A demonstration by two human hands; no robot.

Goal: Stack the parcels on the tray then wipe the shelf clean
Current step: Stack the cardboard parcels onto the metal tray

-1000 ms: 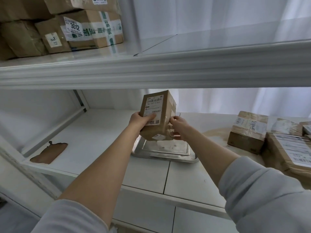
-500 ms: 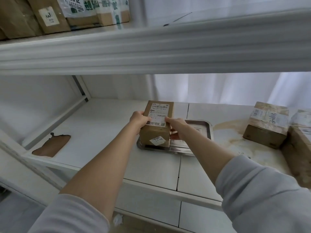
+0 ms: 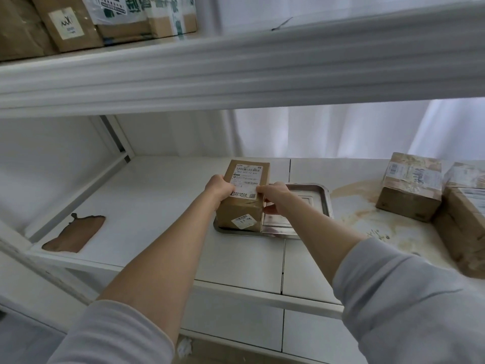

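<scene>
A brown cardboard parcel (image 3: 245, 206) with white labels rests on the left part of a metal tray (image 3: 319, 195) on the white shelf (image 3: 162, 206). My left hand (image 3: 219, 186) grips the parcel's left side and my right hand (image 3: 274, 195) grips its right side. Two more brown parcels stand at the right of the shelf: one taped box (image 3: 410, 186) and a larger one (image 3: 462, 227) cut by the frame edge. A beige stain (image 3: 367, 219) spreads over the shelf between the tray and those parcels.
A brown patch (image 3: 74, 233) marks the shelf's front left. The upper shelf's thick white edge (image 3: 236, 72) hangs low overhead, with several parcels (image 3: 105, 19) on it at the left. A white curtain (image 3: 341, 127) closes the back.
Both hands have lowered the parcel from upright in the air down onto the tray's left part. The view has tilted downward.
</scene>
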